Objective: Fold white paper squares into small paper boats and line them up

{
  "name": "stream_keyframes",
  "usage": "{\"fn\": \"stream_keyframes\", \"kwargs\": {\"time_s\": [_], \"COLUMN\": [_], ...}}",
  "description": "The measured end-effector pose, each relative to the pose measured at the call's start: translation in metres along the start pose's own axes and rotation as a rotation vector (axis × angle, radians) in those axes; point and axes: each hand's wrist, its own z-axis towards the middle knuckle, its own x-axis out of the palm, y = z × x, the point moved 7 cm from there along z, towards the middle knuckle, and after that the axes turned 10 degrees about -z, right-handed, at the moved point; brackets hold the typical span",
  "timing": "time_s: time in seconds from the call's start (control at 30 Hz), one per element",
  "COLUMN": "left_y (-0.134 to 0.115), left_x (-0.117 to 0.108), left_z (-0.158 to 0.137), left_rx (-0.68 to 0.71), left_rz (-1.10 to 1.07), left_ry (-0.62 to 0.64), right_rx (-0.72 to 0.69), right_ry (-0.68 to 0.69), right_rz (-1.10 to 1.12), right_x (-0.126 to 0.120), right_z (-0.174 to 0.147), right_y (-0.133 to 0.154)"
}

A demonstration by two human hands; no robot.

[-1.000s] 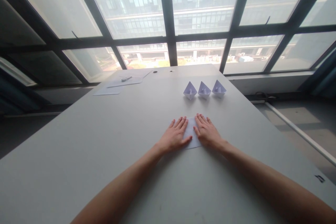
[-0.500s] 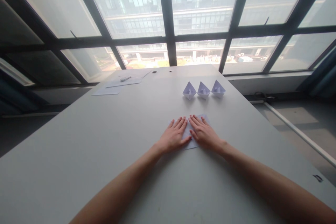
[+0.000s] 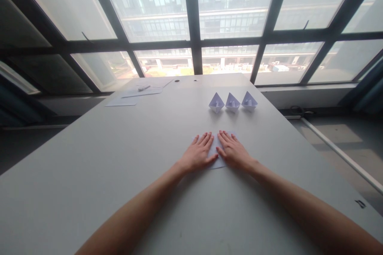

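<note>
A sheet of white paper (image 3: 218, 162) lies flat on the table, mostly covered by both hands. My left hand (image 3: 199, 152) rests palm down on its left part, fingers stretched out. On the right part, my right hand (image 3: 232, 150) presses down flat with its fingers extended. The two thumbs nearly meet over the middle of the sheet. Beyond the hands stand three folded paper boats in a row: a left one (image 3: 216, 103), a middle one (image 3: 232, 103) and a right one (image 3: 249, 102).
The white table (image 3: 119, 159) reaches to a large window (image 3: 161, 12). At its far left lie several white sheets (image 3: 122, 101) with a small white object (image 3: 144, 87) on top. A dark mark (image 3: 360, 204) is near the right edge. A pale pipe (image 3: 344, 155) runs beside the table.
My right hand's fingers have shifted slightly to the right, widening the gap between the hands. The left hand stays flat on the paper. The view has moved slightly.
</note>
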Motion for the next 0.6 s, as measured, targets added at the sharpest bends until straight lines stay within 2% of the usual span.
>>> {"fn": "stream_keyframes", "kwargs": {"time_s": [0.6], "left_y": [0.0007], "left_x": [0.0009], "left_z": [0.0000], "left_rx": [0.009], "left_rz": [0.010], "left_ry": [-0.008], "right_rx": [0.003], "right_ry": [-0.018], "right_rz": [0.002], "right_x": [-0.0010], "right_z": [-0.0004], "right_y": [0.0002]}}
